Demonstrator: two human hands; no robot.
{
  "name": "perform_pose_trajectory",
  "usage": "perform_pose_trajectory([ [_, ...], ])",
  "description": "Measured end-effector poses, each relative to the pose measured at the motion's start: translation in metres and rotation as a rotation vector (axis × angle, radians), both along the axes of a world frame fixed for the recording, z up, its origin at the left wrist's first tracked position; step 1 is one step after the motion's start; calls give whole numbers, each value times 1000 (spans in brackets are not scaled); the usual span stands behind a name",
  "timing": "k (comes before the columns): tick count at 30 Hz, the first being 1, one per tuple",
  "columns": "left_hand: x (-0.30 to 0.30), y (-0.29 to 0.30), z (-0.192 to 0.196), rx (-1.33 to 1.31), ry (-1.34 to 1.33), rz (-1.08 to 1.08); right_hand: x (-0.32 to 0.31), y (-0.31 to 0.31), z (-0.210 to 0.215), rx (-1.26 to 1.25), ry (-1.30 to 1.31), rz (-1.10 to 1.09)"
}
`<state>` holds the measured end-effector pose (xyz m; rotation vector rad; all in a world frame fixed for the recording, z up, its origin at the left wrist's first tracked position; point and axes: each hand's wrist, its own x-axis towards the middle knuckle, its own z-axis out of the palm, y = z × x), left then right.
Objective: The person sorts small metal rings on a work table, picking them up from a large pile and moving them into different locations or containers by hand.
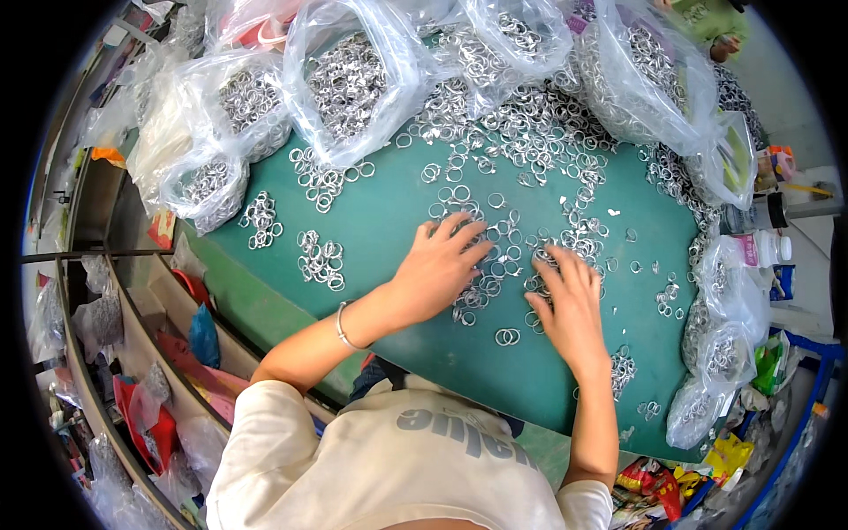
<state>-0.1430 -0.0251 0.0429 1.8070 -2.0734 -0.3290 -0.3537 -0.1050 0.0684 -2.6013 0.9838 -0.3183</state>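
Note:
My left hand [440, 268] lies palm down on the green tabletop [389, 340], its fingers apart over a loose cluster of silver-coloured metal rings [505, 252]. To its right, my right hand [572, 307] is open too, with bent fingertips touching more rings [539, 243]. Whether any ring is under the fingers is hidden. Just nearer than the hands lies a small group of rings [508, 336]. Two small piles of rings, one lower [321, 261] and one upper [261, 219], sit left of my left hand. Beside my right wrist is another pile of rings [623, 371].
Clear plastic bags full of rings, such as a large one [349, 88], line the far edge, with a wide heap of rings [521, 124] among them. More bags [715, 362] stand along the right edge. Left are shelves [132, 309] with bagged goods. Another person's hand [724, 47] shows far right.

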Motion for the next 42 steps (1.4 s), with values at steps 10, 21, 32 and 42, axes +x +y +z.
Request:
perform_pose_trajectory([
  [10, -4, -12, -2, -138, 151, 150, 35, -13, -17, -149, -214, -145],
  [21, -8, -46, -23, -127, 57, 85, 1, -7, -9, 558, -582, -332],
  [32, -19, 21, 30, -9, 569, -67, -15, 60, 16, 560, -423, -240],
  [42, 4, 92, 24, -44, 746, 200, 26, 93, -6, 1405, -710, -168],
])
